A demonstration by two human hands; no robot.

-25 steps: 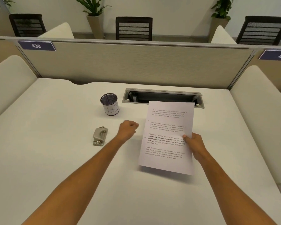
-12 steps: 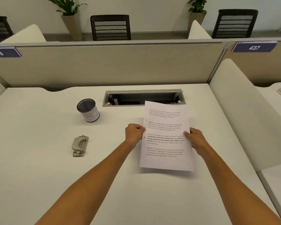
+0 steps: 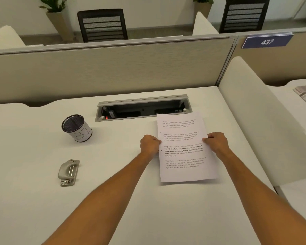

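Observation:
A white sheet of paper (image 3: 184,167) with several printed paragraphs and two punched holes near its left edge is held just above the white desk (image 3: 34,200). My left hand (image 3: 149,144) pinches the sheet's left edge at mid-height. My right hand (image 3: 216,142) pinches its right edge at the same height. A grey hole punch (image 3: 68,172) lies on the desk to the left, apart from both hands. A black mesh pen cup (image 3: 77,128) with a white label marked "B1" stands behind the punch.
An open grey cable tray (image 3: 141,107) is set into the desk just behind the paper. A beige partition (image 3: 113,71) closes the back; a white divider (image 3: 251,112) closes the right side. Chairs and potted plants stand beyond the partition.
My left hand has come across from near the hole punch and taken hold of the paper's left edge. The view has swung right.

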